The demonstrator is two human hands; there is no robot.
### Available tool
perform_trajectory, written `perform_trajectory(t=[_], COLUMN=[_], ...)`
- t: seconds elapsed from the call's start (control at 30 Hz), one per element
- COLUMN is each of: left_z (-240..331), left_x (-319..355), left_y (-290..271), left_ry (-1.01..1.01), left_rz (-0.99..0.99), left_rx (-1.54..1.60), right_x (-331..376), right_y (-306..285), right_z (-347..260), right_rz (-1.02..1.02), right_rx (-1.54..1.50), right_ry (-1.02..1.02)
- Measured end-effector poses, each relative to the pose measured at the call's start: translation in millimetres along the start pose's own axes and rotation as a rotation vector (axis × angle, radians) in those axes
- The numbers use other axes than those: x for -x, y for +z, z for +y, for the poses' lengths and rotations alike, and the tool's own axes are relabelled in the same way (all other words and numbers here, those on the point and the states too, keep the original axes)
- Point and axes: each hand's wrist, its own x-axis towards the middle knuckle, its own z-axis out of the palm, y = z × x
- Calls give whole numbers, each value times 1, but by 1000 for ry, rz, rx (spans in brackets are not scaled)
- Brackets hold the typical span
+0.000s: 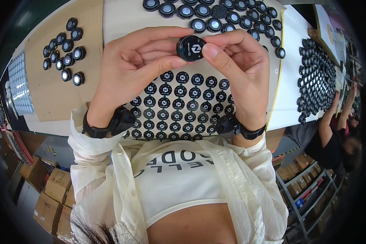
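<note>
Puck (190,48): small black round part, held above the sticker sheet (179,106), between both hands.
Left hand (130,69): fingers curled, thumb and fingertips pinching the puck's left edge.
Right hand (240,67): thumb pressed on the puck's face, fingers closed behind it.
Sheet: rows of round black labels, directly beneath the hands.
Risk: the label could likely sit off-centre or crease if the thumb slides; a loosened pinch might drop the puck onto the sheet.

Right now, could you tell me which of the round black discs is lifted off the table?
The round black disc pinched between the left hand and right hand; all others lie on the table.
</note>
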Motion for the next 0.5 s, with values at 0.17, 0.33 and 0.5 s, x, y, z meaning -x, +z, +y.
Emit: perform_trajectory(t=[0.17, 0.33, 0.5], left_z=[1, -2, -5], left_x=[-1, -1, -1], left_y=[1, 1, 4], left_ry=[-13, 4, 51], left_rz=[4, 10, 56], left_rx=[5, -12, -65], right_x=[0, -1, -1], right_y=[1, 2, 5], right_z=[0, 1, 9], right_rz=[34, 35, 100], right_rx=[29, 24, 89], right_ry=[-4, 10, -33])
